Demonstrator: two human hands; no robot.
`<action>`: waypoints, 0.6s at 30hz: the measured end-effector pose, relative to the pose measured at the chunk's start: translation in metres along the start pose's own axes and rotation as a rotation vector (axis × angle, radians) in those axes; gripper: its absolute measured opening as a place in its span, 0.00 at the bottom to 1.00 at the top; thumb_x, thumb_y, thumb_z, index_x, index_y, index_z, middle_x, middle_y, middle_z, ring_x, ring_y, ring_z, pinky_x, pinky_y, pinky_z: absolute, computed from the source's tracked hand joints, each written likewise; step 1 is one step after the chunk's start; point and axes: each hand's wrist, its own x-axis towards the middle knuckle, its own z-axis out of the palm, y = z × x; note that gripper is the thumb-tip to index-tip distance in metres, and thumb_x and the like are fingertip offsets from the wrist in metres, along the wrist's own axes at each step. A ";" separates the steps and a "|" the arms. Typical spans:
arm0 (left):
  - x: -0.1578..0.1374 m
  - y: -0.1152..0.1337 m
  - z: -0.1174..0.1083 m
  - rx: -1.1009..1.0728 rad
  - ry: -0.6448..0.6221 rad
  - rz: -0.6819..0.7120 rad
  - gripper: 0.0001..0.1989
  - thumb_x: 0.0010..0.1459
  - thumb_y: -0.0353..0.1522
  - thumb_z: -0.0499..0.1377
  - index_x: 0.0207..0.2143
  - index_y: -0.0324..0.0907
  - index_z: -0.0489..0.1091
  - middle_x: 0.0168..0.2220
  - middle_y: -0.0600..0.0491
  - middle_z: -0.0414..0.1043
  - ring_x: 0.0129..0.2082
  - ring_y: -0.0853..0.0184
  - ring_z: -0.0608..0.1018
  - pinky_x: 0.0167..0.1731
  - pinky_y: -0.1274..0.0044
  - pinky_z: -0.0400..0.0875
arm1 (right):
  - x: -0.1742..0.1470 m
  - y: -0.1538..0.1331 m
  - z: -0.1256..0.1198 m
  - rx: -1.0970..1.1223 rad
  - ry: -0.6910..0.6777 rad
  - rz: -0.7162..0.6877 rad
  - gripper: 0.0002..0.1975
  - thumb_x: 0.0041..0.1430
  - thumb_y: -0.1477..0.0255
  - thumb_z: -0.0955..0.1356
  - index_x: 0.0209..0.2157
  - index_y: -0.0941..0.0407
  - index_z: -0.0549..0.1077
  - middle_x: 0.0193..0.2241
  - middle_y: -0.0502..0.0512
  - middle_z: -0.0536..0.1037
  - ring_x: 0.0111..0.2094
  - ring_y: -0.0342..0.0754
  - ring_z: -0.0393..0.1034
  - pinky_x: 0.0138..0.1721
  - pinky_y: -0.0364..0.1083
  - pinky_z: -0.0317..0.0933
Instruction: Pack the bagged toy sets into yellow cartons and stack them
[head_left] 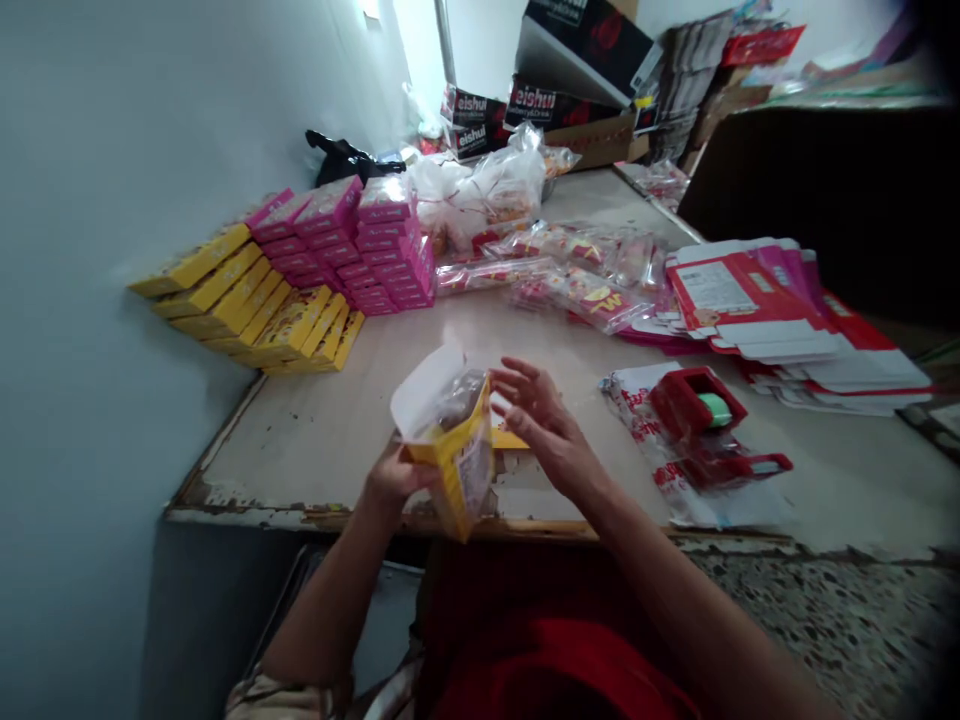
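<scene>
Above the front edge of the chipped, worn bench [330, 440], the left hand [397, 475] grips a tilted yellow box [450, 460] of thin card, its white flap raised and crinkled clear film [454, 398] in its mouth. The right hand [544, 425] is loosely spread beside it; whether its fingertips touch is unclear. Flat oblong pink boxes [386, 250] form a blocky stack behind.

"eishui" on black cartons [562, 112]

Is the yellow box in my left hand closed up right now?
No, the yellow box has its white flap raised, leaving its top open.
</scene>
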 end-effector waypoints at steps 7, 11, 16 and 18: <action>0.004 -0.001 0.075 -0.331 0.575 -0.030 0.28 0.64 0.38 0.64 0.64 0.52 0.61 0.53 0.48 0.77 0.47 0.62 0.82 0.45 0.73 0.79 | -0.016 0.023 -0.015 -0.158 0.201 -0.002 0.39 0.63 0.63 0.73 0.70 0.43 0.55 0.55 0.57 0.74 0.51 0.52 0.74 0.50 0.50 0.71; 0.000 -0.004 0.084 -0.249 0.722 0.046 0.26 0.64 0.36 0.64 0.62 0.54 0.60 0.57 0.48 0.71 0.48 0.64 0.79 0.46 0.74 0.77 | -0.021 0.033 -0.022 -0.251 0.141 -0.051 0.37 0.67 0.64 0.69 0.72 0.41 0.50 0.62 0.58 0.70 0.60 0.55 0.69 0.56 0.54 0.69; -0.009 -0.019 0.079 0.070 0.647 0.192 0.17 0.70 0.37 0.56 0.59 0.50 0.63 0.54 0.45 0.68 0.56 0.58 0.72 0.57 0.63 0.70 | -0.024 0.044 -0.029 -0.378 0.135 -0.146 0.20 0.69 0.62 0.66 0.60 0.42 0.65 0.58 0.55 0.69 0.57 0.54 0.69 0.56 0.55 0.67; -0.009 -0.017 0.073 0.178 0.625 0.267 0.12 0.70 0.38 0.53 0.54 0.50 0.65 0.51 0.47 0.67 0.53 0.58 0.71 0.56 0.61 0.70 | -0.022 0.040 -0.027 -0.411 0.158 -0.226 0.11 0.71 0.61 0.63 0.52 0.44 0.68 0.52 0.54 0.71 0.50 0.53 0.70 0.49 0.52 0.69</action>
